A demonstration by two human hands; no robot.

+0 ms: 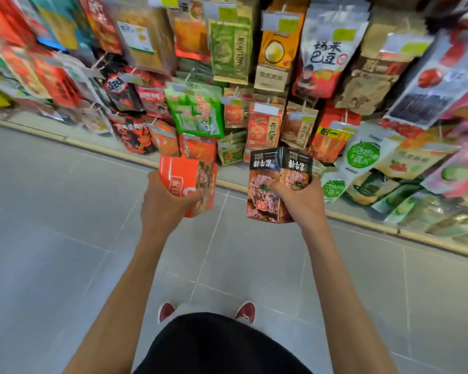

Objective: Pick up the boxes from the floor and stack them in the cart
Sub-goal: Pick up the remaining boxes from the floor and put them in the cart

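While the left hand [164, 201] grips the red box [185, 182] and the right hand [297, 197] the dark boxes [277, 182], hold them level and turn toward the unseen cart

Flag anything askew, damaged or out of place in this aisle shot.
Nothing looks damaged or spilled. The left hand grips an orange box at a tilt, and the right hand holds dark boxes with their print upside down. No cart is in view.
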